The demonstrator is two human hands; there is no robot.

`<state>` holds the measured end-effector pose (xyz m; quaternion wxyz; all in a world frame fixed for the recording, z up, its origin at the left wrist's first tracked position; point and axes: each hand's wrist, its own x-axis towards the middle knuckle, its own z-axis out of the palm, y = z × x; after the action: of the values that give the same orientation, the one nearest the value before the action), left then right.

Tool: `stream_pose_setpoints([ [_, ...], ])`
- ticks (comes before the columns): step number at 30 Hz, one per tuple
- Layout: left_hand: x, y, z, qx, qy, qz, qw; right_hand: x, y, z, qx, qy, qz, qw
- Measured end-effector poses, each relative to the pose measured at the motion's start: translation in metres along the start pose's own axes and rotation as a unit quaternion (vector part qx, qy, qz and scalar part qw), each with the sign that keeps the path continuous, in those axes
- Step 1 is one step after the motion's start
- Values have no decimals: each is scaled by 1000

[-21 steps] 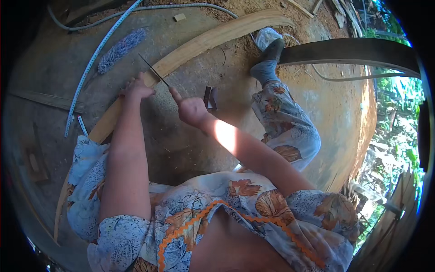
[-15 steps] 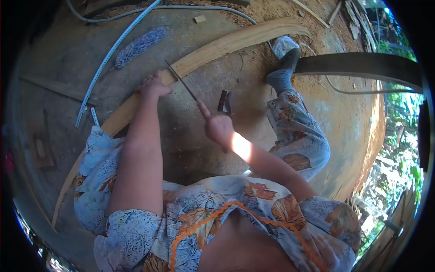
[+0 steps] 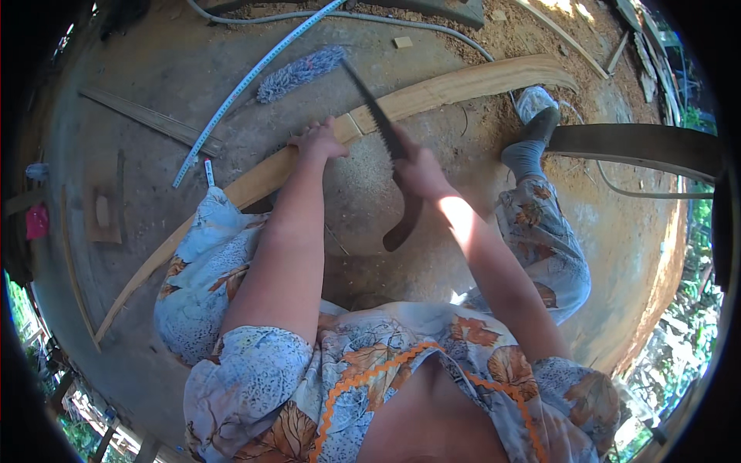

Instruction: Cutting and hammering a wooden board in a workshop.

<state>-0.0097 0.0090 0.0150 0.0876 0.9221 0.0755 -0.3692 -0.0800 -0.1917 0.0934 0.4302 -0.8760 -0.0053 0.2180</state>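
Saw [image 3: 378, 123] now raised higher in gripping right hand [image 3: 421, 170]; left hand [image 3: 318, 143] flat on plank [image 3: 432, 92].

outdoor woodworking yard | dirt floor [image 3: 154, 69] | plank [image 3: 463, 81] | foliage [image 3: 679, 363]

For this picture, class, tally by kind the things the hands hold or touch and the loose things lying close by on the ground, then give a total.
Long wooden plank: 1
Hand saw: 1
Measuring tape strip: 1
Fluffy duster: 1
Small wood offcut: 1
Total: 5
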Motion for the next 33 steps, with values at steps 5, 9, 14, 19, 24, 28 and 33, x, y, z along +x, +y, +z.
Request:
stream_pose_setpoints([
  [5, -13, -1, -7, -25, 26, 41, 998, -98, -5, -76, 78, 167, -82, 979],
  [9, 51, -46, 6, -174, -50, 124, 976, -145, 23, -105, 47, 247, -78, 965],
  [14, 21, -22, -17, -113, -11, 160, 981, -149, 12, -107, 61, 279, -47, 957],
  [19, -19, -9, -28, -20, 40, 201, 979, -154, 2, -107, -4, 227, -76, 971],
  [24, -58, 11, -25, 90, 184, 203, 957, -158, 4, -106, -44, 220, -76, 971],
  [28, -57, 15, -17, 105, 249, 184, 945, -155, 1, -100, -76, 214, -77, 971],
  [33, -40, 17, -1, 110, 230, 170, 952, -138, 12, -64, -141, 154, -69, 976],
])
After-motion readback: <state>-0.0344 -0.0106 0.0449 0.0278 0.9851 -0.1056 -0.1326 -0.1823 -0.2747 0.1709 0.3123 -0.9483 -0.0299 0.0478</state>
